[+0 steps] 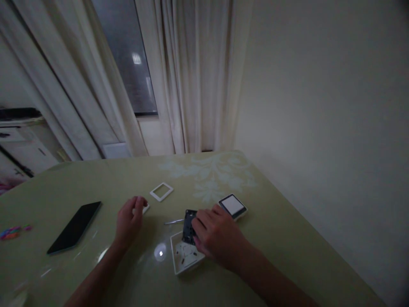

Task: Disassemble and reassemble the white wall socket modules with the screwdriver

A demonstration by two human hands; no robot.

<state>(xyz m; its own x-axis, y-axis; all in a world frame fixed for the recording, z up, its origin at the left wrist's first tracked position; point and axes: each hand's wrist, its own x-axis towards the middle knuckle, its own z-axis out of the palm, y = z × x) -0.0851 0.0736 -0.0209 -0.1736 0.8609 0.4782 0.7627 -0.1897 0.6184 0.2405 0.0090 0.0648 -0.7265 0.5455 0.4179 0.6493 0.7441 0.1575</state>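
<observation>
Right now your right hand point(217, 234) has a dark, flat rectangular plate with small details on its face point(188, 226) gripped in the fingers, tilted up on edge. You've got it right over the far side of a shallow white square housing that looks like plastic point(191, 265), which sits open side up on the glossy yellow-green table with a pale floral print point(287, 238). Can't tell whether the plate touches the housing, your fingers cover too much.

Your left hand point(129, 217) is off to the left with its fingers curled, right at a small flat white piece point(146, 209). Most of that piece is hidden behind your hand, so no idea if you're actually gripping it or just next to it.

Just beyond the housing there's a thin silver metal rod point(174, 221) lying on the table, one end disappearing behind the plate. A white rectangular frame with an open middle point(154, 194) lies flat a bit past your left hand. Past your right hand there's a white square unit with a black-bordered pale panel point(232, 205), face up. Further left, you've got a black flat tablet-like slab point(75, 228) and some small multicoloured bits point(12, 233), too blurry to make out.
</observation>
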